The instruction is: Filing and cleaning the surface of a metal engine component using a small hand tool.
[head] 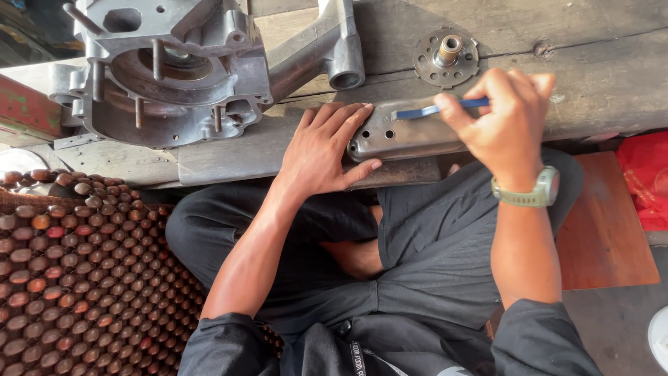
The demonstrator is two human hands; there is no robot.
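The left hand [323, 150] lies with fingers spread flat on a metal cover [407, 132] on the worktop [598, 76], while the right hand [504, 118] has fingers pinched around a blue tool [438, 108], the engine casing [181, 66] lying just beside.

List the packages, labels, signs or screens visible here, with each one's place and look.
Red plastic bag: at the right edge, beside the brown wooden board; crumpled, shiny red.
Small printed label: on the dark clothing at the bottom centre; pale marks, too small to tell more.
No signs or screens are visible.
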